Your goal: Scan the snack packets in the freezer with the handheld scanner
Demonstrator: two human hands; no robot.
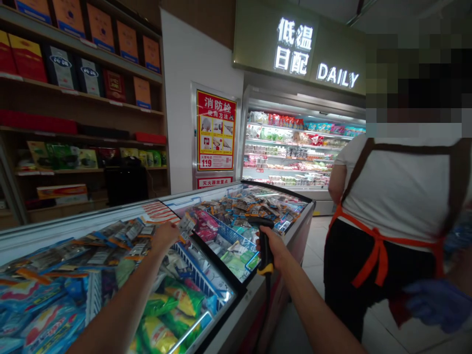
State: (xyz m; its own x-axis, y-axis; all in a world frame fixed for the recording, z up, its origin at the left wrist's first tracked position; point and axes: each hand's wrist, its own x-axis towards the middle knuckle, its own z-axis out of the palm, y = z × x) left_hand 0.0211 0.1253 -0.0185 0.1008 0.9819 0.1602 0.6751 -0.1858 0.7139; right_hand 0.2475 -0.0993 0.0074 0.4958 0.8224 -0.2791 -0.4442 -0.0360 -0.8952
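While the left hand [165, 237] pinched a small flat packet [187, 226] with a pale label over the chest freezer [217, 263], close to its dark divider, the right hand [276, 247] had its grip closed around a handheld barcode scanner [264, 248], the scanner's head level with the packet and a short way off to its right. By the look of it, the work stood partway: one packet was in hand and the scanner was up, yet whether the label had been read could not be told (no beam could be made out on it). Many heaped packets [101, 253] with orange or blue edges lay in the freezer, as did green-and-yellow bags [184, 297] beside a blue basket [199, 275], so plenty was left if each kind had to be dealt with. Much was hard to make out: the left fingertips blurred into the packet's edge, its print was too small to read, and the scanner's trigger was hidden by the right hand. The black cable [267, 307] ran down out of the frame, and a co-worker [405, 191] in an orange-tied apron, back turned, was partly cut off at the right, with a purple glove [437, 302] badly blurred.
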